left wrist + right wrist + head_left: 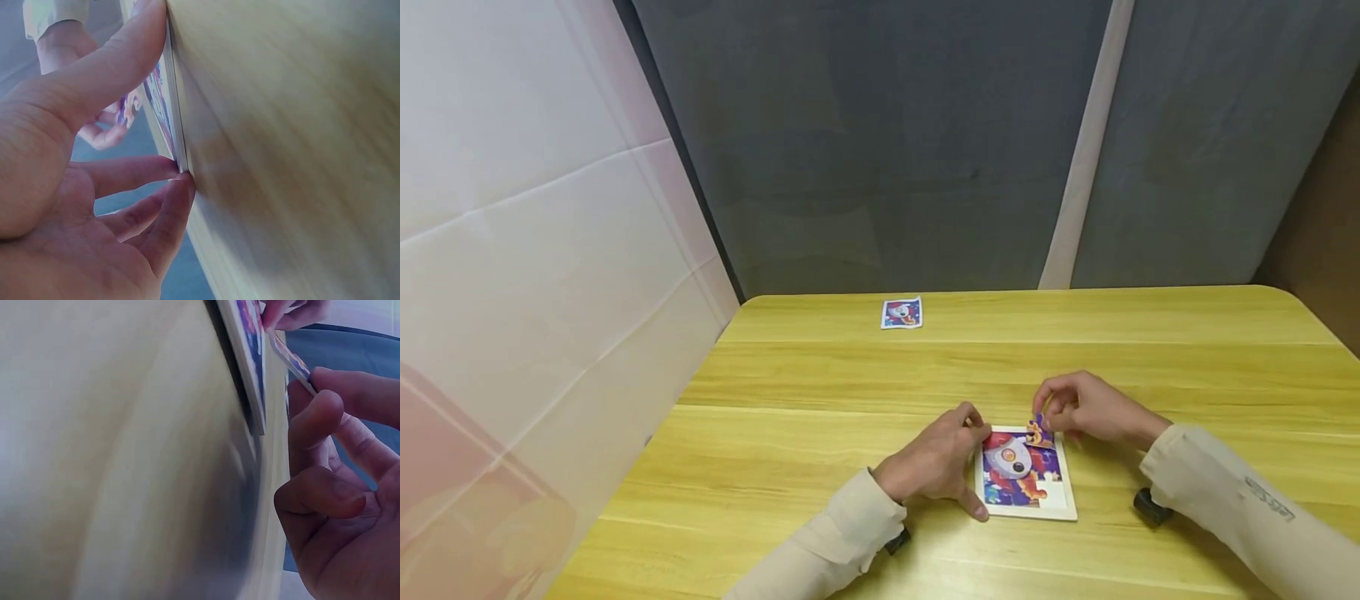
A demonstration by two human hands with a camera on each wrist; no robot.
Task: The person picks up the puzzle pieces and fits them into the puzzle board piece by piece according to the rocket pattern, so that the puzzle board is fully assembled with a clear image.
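Note:
A small puzzle board (1063, 505) with a rocket picture lies on the yellow wooden table (820, 400). My left hand (942, 461) steadies the board's left edge, thumb along its near corner and fingertips (178, 181) against the frame (177, 119). My right hand (1078, 407) pinches a purple and orange puzzle piece (1039, 432) over the board's upper right corner. In the right wrist view that piece (289, 357) sits tilted just above the board (247, 369), held at the fingertips (319, 403). A white gap shows at the board's lower right.
A small picture card (902, 313) with the same rocket image lies near the table's far edge. Grey panels stand behind the table and a white sheet hangs on the left. Black wrist devices (1151, 506) rest on the table by each sleeve.

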